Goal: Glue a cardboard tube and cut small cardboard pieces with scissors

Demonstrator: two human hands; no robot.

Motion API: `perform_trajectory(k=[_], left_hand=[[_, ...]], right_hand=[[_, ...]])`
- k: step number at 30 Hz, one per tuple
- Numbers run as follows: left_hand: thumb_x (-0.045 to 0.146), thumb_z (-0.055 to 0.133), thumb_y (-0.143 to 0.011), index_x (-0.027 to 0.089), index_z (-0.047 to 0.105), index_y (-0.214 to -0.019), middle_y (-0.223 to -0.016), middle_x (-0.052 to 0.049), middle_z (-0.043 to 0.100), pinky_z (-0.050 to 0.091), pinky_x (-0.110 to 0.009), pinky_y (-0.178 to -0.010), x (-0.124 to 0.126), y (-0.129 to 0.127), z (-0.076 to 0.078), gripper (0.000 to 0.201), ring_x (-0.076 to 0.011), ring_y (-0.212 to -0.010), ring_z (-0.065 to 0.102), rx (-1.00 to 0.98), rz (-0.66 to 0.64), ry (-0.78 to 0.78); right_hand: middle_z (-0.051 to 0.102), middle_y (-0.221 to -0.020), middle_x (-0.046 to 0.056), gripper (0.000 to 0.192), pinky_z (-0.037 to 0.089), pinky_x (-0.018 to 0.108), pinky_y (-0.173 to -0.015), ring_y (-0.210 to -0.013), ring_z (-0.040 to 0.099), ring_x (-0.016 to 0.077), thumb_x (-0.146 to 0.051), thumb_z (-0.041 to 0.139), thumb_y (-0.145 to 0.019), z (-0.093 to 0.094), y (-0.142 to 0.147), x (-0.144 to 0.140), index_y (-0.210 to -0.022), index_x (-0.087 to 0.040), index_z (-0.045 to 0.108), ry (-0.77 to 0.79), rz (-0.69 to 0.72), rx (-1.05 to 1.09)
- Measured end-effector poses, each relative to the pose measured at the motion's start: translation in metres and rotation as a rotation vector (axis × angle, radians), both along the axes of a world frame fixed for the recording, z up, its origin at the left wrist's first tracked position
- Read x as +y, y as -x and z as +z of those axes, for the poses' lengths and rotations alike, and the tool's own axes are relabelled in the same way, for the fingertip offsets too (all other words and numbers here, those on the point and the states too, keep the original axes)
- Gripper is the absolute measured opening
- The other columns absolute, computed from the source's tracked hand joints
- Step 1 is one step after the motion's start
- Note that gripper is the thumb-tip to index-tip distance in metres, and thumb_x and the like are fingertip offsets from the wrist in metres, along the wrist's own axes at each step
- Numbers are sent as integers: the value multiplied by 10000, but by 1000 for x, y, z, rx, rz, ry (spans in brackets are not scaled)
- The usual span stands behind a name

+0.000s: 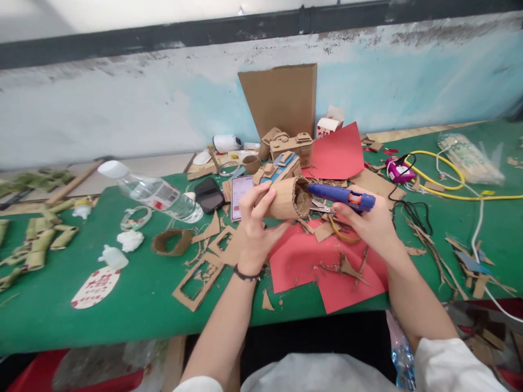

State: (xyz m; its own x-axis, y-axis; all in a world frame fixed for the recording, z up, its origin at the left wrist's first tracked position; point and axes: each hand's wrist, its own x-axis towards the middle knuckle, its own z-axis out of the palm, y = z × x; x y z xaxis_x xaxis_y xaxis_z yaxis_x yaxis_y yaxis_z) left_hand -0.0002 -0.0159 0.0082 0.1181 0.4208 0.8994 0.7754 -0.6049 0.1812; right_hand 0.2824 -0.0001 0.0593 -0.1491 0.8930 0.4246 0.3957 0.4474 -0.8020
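My left hand (256,216) is closed round a cardboard tube (281,200) whose open end faces right. In my right hand (368,220) is a blue glue gun (341,196), its nozzle at the rim of the tube; whether the tip touches cannot be made out. Scissors (323,208) lie just below the gun, partly hidden by my right hand. Underneath are red paper sheets (294,267) strewn with cardboard scraps (347,269). Behind the tube stands a cardboard camera model (292,147), near a blue-and-brown cardboard piece (281,167).
A water bottle (159,196) leans at the left, near a black device (209,195) and a phone (241,198). A cardboard ring (172,242) and cut frames (198,283) lie left of my hands. A yellow cable (453,169) and a white cord (476,234) cross the right side.
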Motion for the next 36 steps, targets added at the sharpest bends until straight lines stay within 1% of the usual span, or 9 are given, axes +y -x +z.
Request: perform_trajectory(k=[3, 6, 11, 15, 18, 22, 26, 32, 36], left_hand=[[402, 881, -933, 361, 460, -1652, -1514, -136, 611, 563, -576, -1214, -1, -1, 1, 834, -351, -1428, 648, 11, 10, -8], [361, 891, -927, 373, 454, -1665, -1535, -133, 608, 549, -578, -1231, -1, -2, 1, 858, -349, -1443, 638, 17, -10, -13], [354, 888, -931, 363, 440, -1690, -1552, -133, 595, 538, -573, -1239, 1, 1, -2, 882, -347, -1459, 625, 5, -21, -41], [381, 890, -926, 367, 448, -1679, -1545, -130, 595, 546, -575, -1226, 3, 4, -2, 873, -346, -1443, 634, -2, 1, -65], [357, 892, -922, 380, 454, -1673, -1542, -121, 593, 524, -589, -1247, 4, 5, -2, 870, -346, -1452, 627, -17, -10, -74], [360, 883, -921, 404, 440, -1658, -1546, -118, 573, 513, -617, -1258, 6, 6, -5, 861, -360, -1463, 614, -18, 4, -66], [332, 888, -907, 394, 435, -1650, -1554, -125, 555, 499, -638, -1277, 8, 8, -7, 873, -371, -1485, 598, -16, 3, -71], [313, 886, -906, 418, 419, -1654, -1579, -113, 535, 508, -625, -1271, 9, 8, -6, 889, -361, -1483, 596, -21, 2, -69], [303, 875, -921, 388, 431, -1654, -1569, -122, 541, 495, -621, -1284, 9, 8, -4, 861, -358, -1493, 587, -10, 17, -75]], right_hand=[[552, -675, -28, 562, 390, 313, -614, -621, 458, 162, -770, 745, -946, -3, 0, 1, -798, -251, 587, -19, -35, -18], [550, -665, -24, 601, 388, 324, -606, -605, 453, 165, -809, 738, -930, -4, 0, 2, -771, -259, 558, -25, -49, -35], [562, -650, -17, 615, 394, 335, -604, -589, 474, 172, -841, 700, -938, -2, 1, 1, -771, -265, 562, -30, -52, -66], [526, -611, -32, 598, 398, 329, -592, -566, 465, 167, -826, 721, -933, -1, 1, 0, -787, -263, 580, -17, -50, -94], [552, -627, -24, 594, 403, 330, -587, -568, 492, 170, -827, 741, -914, -2, 0, 0, -813, -260, 594, -6, -46, -80], [540, -614, -20, 617, 389, 325, -566, -565, 485, 168, -839, 729, -918, -1, -1, 0, -775, -262, 565, 32, -17, -84], [555, -625, -4, 630, 389, 329, -556, -581, 484, 175, -844, 728, -919, 1, -3, -2, -755, -262, 550, 62, 18, -87], [530, -630, -18, 614, 384, 322, -565, -584, 473, 162, -812, 761, -913, 0, -3, -2, -755, -254, 557, 66, 28, -93], [505, -634, -23, 593, 371, 318, -574, -592, 465, 158, -771, 761, -934, 2, -3, -3, -747, -247, 554, 60, 46, -84]])
